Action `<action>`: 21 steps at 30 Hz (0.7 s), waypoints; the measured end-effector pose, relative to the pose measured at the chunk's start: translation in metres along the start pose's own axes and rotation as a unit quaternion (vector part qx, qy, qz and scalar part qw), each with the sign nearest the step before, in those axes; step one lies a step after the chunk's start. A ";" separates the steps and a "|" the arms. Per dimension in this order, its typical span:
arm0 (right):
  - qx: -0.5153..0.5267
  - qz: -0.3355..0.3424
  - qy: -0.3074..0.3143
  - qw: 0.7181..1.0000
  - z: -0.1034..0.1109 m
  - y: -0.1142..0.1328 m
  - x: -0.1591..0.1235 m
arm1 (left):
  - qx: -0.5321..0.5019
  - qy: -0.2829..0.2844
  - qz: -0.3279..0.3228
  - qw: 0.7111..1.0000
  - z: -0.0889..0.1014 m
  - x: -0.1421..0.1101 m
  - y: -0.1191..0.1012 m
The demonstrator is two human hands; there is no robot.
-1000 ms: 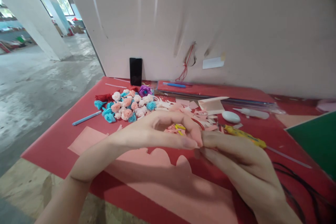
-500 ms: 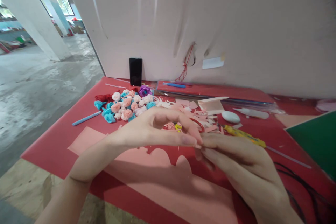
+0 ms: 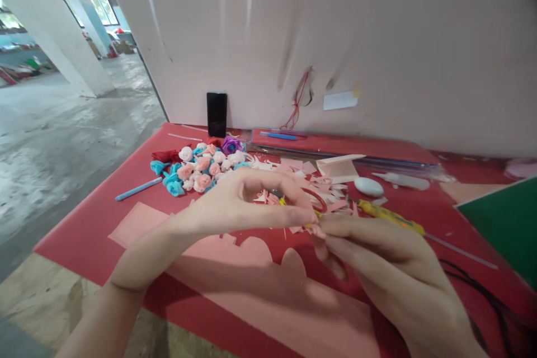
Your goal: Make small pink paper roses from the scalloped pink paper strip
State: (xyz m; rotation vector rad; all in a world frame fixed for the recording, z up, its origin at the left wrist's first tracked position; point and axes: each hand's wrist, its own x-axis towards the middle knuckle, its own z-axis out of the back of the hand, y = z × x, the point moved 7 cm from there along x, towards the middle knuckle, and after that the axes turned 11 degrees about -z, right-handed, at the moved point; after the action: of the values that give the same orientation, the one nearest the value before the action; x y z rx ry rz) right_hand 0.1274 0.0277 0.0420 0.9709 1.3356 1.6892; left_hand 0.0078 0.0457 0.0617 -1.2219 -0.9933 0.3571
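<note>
While both hands pinch a pink piece, a bottle lies beyond.

Bare, slender left forearm

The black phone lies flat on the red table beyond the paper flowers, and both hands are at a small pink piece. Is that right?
Not quite: the head view shows the phone upright, not flat. It is on the red table beyond the paper flowers, and the left hand and right hand are at a small pink piece.
</note>
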 end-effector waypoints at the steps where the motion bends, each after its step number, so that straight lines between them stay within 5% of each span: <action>1: 0.014 -0.010 -0.002 1.000 0.000 -0.002 0.000 | 0.000 0.000 -0.002 1.000 0.000 0.000 0.000; 15: 0.199 -0.138 0.006 0.970 -0.007 -0.019 0.003 | -0.012 -0.027 -0.008 1.000 0.002 -0.001 0.006; 21: 0.167 -0.111 -0.001 0.980 -0.008 -0.019 0.002 | 0.126 -0.035 -0.115 0.985 -0.005 0.000 -0.009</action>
State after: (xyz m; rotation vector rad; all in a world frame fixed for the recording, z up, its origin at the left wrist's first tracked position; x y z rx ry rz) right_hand 0.1216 0.0289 0.0226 0.9661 1.6958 1.3209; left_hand 0.0092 0.0398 0.0701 -0.8609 -1.1025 0.3336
